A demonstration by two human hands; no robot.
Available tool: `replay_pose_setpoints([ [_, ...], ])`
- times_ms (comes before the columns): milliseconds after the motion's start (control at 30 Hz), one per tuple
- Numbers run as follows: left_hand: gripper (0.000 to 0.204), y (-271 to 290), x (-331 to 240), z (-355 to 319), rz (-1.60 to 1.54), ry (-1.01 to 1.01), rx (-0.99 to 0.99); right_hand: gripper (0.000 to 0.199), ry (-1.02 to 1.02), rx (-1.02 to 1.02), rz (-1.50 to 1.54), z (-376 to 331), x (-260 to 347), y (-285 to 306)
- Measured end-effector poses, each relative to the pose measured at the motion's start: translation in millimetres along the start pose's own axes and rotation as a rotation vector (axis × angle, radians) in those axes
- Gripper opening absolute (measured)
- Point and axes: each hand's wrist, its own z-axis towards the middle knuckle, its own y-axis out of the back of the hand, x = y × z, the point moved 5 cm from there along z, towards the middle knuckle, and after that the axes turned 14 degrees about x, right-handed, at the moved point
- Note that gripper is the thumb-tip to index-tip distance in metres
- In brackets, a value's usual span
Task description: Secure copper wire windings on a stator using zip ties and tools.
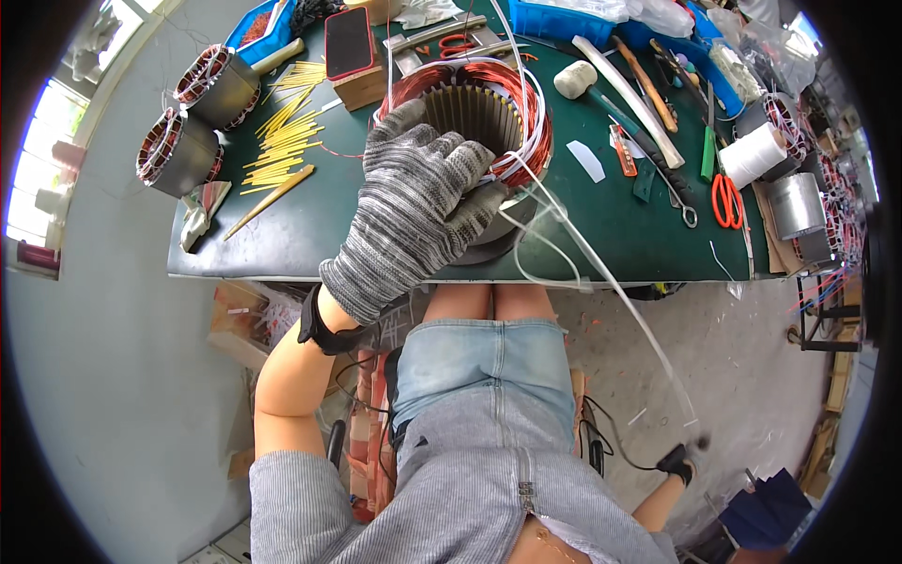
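A motor stator (477, 111) with red copper windings and white lacing stands at the table's near edge, its slotted bore tilted up toward me. My left hand (413, 193), in a grey striped glove, is closed over the stator's left and near rim, its fingertips at the bore. White cord (625, 299) runs from the lacing down to the right, stretched through the air. At its far end is my right hand (693, 458), arm reached out low to the right. That hand is blurred, but the cord leads into it. Another piece of cord loops loosely below the stator.
Yellow strips (282, 141) and two finished stators (178, 150) are on the left. A phone (349, 42) rests on a wooden block behind. To the right are a white mallet (575, 81), red-handled scissors (726, 200), a white thread spool (752, 157) and more stators.
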Motion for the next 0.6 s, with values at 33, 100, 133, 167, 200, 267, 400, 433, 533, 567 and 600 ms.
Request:
replay_pose_setpoints([
  [33,0.027,1.1,-6.9,0.5,0.031,0.002,0.004,0.059,-0.268,-0.139,0.251,-19.3,-14.6,4.2],
  [100,0.026,1.9,-12.6,6.0,0.024,-0.005,-0.020,0.056,-0.341,-0.365,0.752,-34.1,-2.1,4.9],
  [133,0.026,4.1,-11.1,2.9,0.016,0.005,-0.021,0.055,-0.283,-0.300,0.845,-20.9,49.6,-24.4],
  [167,0.026,6.4,-10.0,-1.4,0.003,0.011,-0.012,0.054,-0.208,-0.141,0.872,-13.0,133.0,-72.3],
  [200,0.026,5.2,-6.6,-1.9,0.013,0.007,-0.010,0.052,-0.042,0.077,0.648,-23.5,237.1,-119.5],
  [267,0.026,1.7,-5.7,-0.1,0.029,-0.013,-0.002,0.043,0.170,0.464,0.366,-78.2,422.8,-208.5],
  [400,0.029,-1.1,-7.6,6.7,0.046,-0.018,0.018,0.041,0.826,0.936,0.102,-167.1,557.4,-333.2],
  [433,0.030,-1.8,-6.8,6.9,0.030,0.012,0.031,0.042,0.829,1.003,0.063,-167.4,543.9,-343.6],
  [533,0.030,5.4,-6.4,-0.7,0.041,-0.027,-0.027,0.036,0.554,1.072,0.087,-132.4,460.1,-334.6],
  [567,0.029,7.4,-3.9,-4.0,0.037,-0.035,-0.010,0.034,0.312,0.919,0.227,-103.9,408.1,-308.8],
  [600,0.029,7.5,-1.5,-6.1,0.026,-0.025,-0.012,0.032,0.147,0.703,0.362,-75.7,351.9,-274.6],
])
